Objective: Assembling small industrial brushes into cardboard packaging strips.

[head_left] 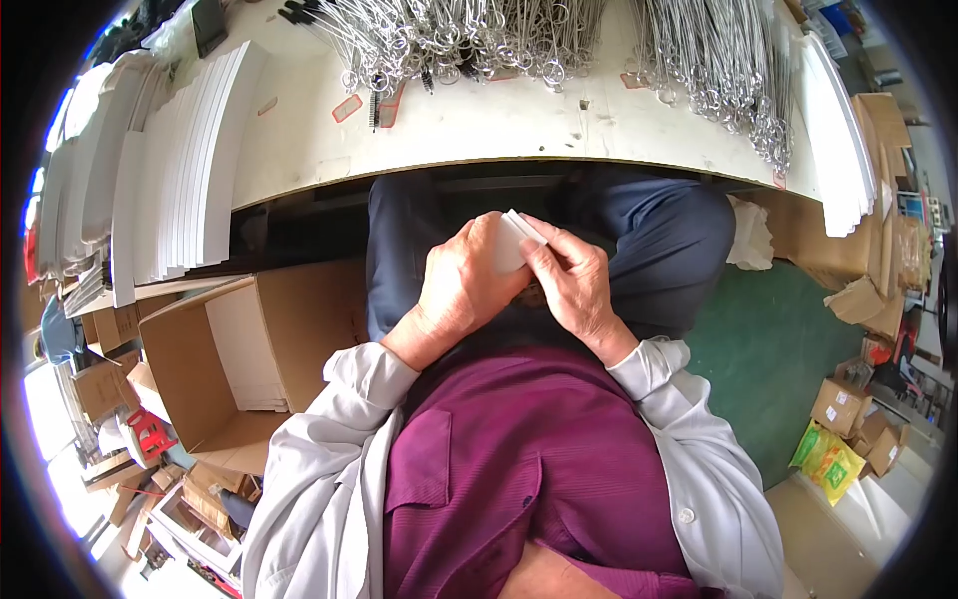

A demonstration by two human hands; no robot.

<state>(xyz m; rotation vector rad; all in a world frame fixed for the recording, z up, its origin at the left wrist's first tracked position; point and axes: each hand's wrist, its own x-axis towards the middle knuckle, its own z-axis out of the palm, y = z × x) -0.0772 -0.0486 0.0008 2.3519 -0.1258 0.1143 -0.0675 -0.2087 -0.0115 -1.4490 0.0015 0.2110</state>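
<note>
Gripping a slim white carton [508, 248] from both sides, the two hands meet above the lap, just short of the edge of the pale worktable [449, 145] and apart from it. The left hand [459, 277] reaches in from the lower left, its back turned up and its fingers bent around the carton, closed far enough to keep hold of its left side; most of those fingertips are hidden. The right hand [579, 285] comes from the lower right, angled inward, thumb and forefinger drawn nearly together on the carton's right edge; its other fingers curl underneath, and how tightly cannot be told. Both wrists are bare below the rolled cuffs of a light grey shirt [714, 479], and the forearms converge in front of the purple garment [519, 429]. Dark blue trousers [674, 235] show on either side of the hands. Beyond, looped metal wire rods [479, 40] lie heaped on the worktable, with flat white cartons [195, 175] stacked at its left end. An open brown cardboard box [309, 309] stands left of the left hand.
</note>
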